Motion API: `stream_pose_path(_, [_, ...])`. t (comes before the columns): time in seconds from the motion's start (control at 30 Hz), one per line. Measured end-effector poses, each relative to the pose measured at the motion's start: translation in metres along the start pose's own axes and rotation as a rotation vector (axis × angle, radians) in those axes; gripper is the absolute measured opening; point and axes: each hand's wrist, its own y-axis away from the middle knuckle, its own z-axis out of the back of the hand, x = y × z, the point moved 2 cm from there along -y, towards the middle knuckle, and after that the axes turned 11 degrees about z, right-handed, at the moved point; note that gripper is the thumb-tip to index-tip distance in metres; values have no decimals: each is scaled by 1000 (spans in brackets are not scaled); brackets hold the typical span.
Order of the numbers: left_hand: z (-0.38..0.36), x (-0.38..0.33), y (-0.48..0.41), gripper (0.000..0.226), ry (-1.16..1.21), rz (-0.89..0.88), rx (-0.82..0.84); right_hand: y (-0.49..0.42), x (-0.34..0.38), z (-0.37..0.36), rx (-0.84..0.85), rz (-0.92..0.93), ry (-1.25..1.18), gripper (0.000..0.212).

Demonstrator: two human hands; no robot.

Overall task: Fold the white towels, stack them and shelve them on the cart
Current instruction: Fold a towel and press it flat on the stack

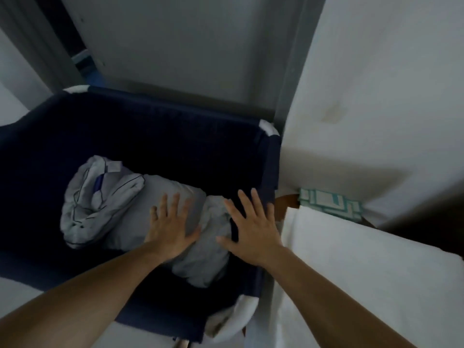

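Note:
A crumpled pile of white linen (105, 204) lies at the bottom of a dark navy fabric bin (155, 136). One piece in it has thin dark piping. My left hand (170, 229) reaches down into the bin with its fingers spread flat over the linen. My right hand (251, 229) is beside it, fingers straight and spread, above the right end of the pile near the bin's right wall. Neither hand grips anything. A white towel or sheet (364, 272) lies spread on the surface to the right of the bin.
The bin has white corner caps (268, 128) and stands against a grey door (188, 46). A white wall (389, 84) rises on the right. A teal patterned box (331, 202) sits behind the spread white cloth. A dark doorway gap (75, 46) is at the upper left.

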Motion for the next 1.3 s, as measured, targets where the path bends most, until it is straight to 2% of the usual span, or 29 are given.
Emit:
stream_pose_path(0.17, [-62,49,-87,118,77,-61,93,-116,2,-65,154,-90,-84,90])
stream_pose_path(0.3, [-120,70,-145,101,45,-151,163,-178,-21,-157,344,-220,-200,96])
stream_pose_path(0.43, [-190,77,-195,96,-11,-209,244,-210,-46,-255,481,-337,-336,102])
stream_pose_path(0.63, [-297,70,-237,79,106,-301,306,-230,-80,-395,458,-531,-528,114])
stream_pose_path(0.8, [-360,72,-253,79,138,-373,275,-235,-100,-490,434,-656,-593,140])
stream_pose_path(1.0, [-408,70,-256,77,174,-538,217,-246,-89,-541,401,-703,-465,132])
stream_pose_path(1.07, [-415,67,-255,77,178,-581,194,-247,-85,-552,343,-709,-469,127])
stream_pose_path(1.13, [-419,66,-253,77,178,-588,178,-246,-82,-562,361,-731,-513,117])
stream_pose_path(1.2, [-418,65,-250,77,183,-583,168,-246,-75,-563,438,-767,-554,101])
stream_pose_path(1.3, [-407,69,-243,77,185,-581,174,-253,-68,-540,412,-760,-559,63])
